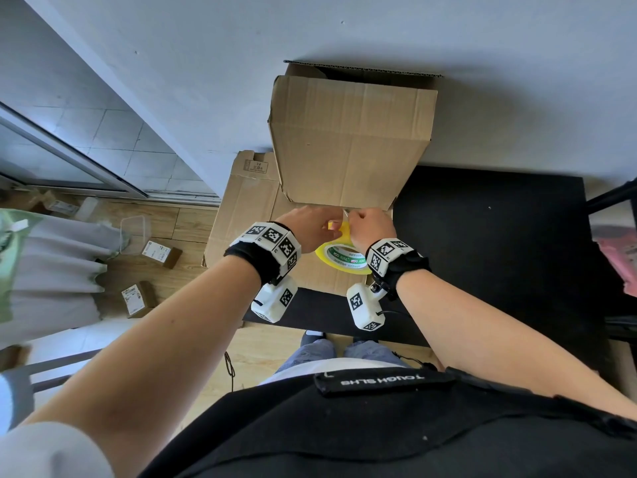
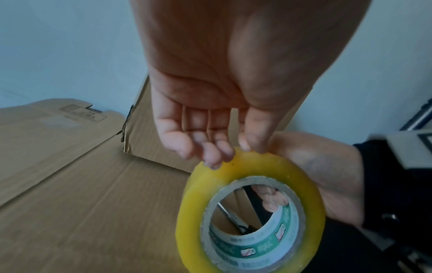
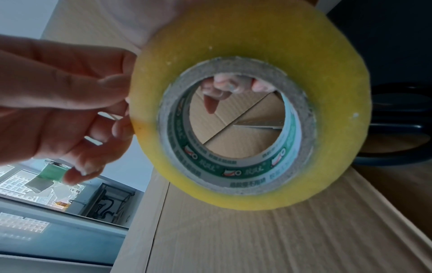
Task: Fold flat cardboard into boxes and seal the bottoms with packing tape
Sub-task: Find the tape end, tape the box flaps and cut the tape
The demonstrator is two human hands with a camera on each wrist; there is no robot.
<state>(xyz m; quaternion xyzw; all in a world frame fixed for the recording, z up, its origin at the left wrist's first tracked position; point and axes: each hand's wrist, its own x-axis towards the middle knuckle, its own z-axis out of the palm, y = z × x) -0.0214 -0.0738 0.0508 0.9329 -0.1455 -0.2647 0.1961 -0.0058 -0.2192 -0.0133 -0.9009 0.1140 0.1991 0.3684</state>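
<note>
Erected box (image 1: pixel 348 139) upright at back of surface (image 1: pixel 489 229), flat cardboard (image 1: pixel 248 215) beneath. Tape roll (image 1: pixel 339 257) held above the flats: right hand (image 1: pixel 370 229) grips it thru core, left hand (image 1: pixel 306 225) fingers (image 2: pixel 211 157) pick at rim (hunting tape end). Risk: end splits or re-sticks if nail slips.

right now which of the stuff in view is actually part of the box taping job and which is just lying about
Part of the job:
- tape roll, held by the right hand, left hand picking at its edge
- folded box
- flat cardboard under it

Just lying about:
- small parcels on the floor
- clear plastic tub
- pink item at far right
</note>
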